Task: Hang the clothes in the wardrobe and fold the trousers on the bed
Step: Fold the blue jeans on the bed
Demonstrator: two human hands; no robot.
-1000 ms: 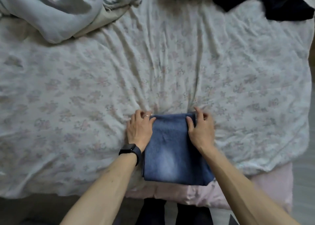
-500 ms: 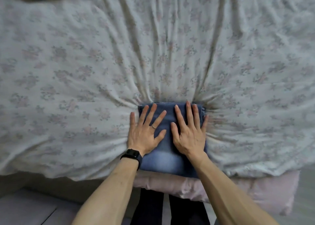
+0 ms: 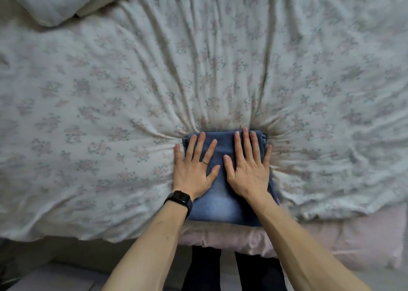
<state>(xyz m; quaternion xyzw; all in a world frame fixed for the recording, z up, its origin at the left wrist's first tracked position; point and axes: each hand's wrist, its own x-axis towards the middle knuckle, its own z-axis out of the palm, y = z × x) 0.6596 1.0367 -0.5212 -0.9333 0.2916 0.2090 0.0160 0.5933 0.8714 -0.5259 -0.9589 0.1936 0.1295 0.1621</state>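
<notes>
Left hand [image 3: 194, 169], mine: flat and released, fingers straight and spread, palm down on the left half of the folded trousers [image 3: 220, 202], little finger off the denim and lying on the floral cover [image 3: 110, 114]. Right hand [image 3: 248, 171]: likewise flat, grasping nothing, fingers straight, pressing the right half of the trousers, little finger along their right edge. Folded trousers: blue denim, faded paler toward the near end, a compact rectangle lying on the floral cover close to its near edge; creases in the cover fan outward from them. Black watch [image 3: 180, 199]: on my left wrist, at the trousers' near left corner. Ring [image 3: 205, 161]: on a left finger, over the denim. Pink sheet [image 3: 331, 242]: just nearer than the trousers, showing from under the cover. Pale bundled bedding [image 3: 55, 1]: well apart from the trousers, far and to the left. Dark-clad legs [image 3: 205, 268]: mine, nearer than the trousers, beyond the pink sheet's edge.
</notes>
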